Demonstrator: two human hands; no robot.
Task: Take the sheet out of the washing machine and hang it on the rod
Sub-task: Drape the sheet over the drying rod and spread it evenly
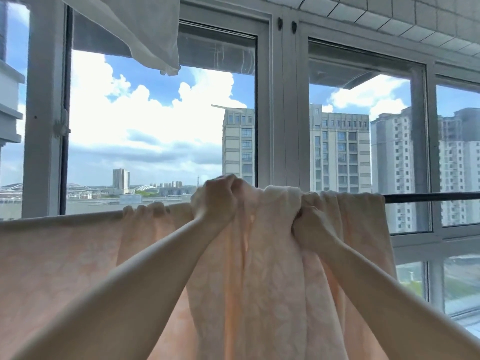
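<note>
A pale pink sheet [65, 255] with a faint leaf pattern hangs over the dark rod [428, 197], spread flat on the left and bunched into folds in the middle. My left hand [218, 201] grips a bunch of the sheet at the top of the rod. Just to its right and slightly lower, my right hand [310, 224] grips another gathered fold. Under the fabric the rod is hidden; only its bare right end shows. No washing machine is in view.
Large windows [161, 126] with grey frames stand right behind the rod, with tall buildings outside. A white cloth [145, 29] hangs from above at the upper left. A tiled ceiling edge [415, 16] runs along the upper right.
</note>
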